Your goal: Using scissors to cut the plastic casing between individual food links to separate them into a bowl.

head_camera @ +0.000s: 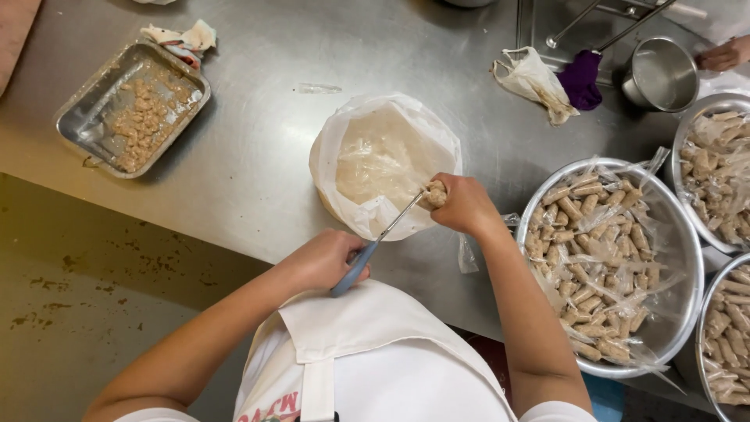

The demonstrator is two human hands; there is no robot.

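My left hand (324, 259) grips blue-handled scissors (375, 246) whose blades reach up to a small brown roll (435, 193). My right hand (465, 205) pinches that roll over the near rim of a round container lined with a clear plastic bag (383, 160). The blade tips touch the roll's end. A big metal bowl (664, 328) on my right holds several similar plastic-wrapped brown rolls (594, 258). I wear a white apron (367, 359).
A metal tray (90, 121) with brown crumbs sits at the far left of the steel table (258, 133). Two more bowls of wrapped rolls (719, 180) stand at the right edge. A steel pot (664, 74), purple cloth (580, 80), crumpled bag (535, 78) and another person's hand (723, 55) are at the back right.
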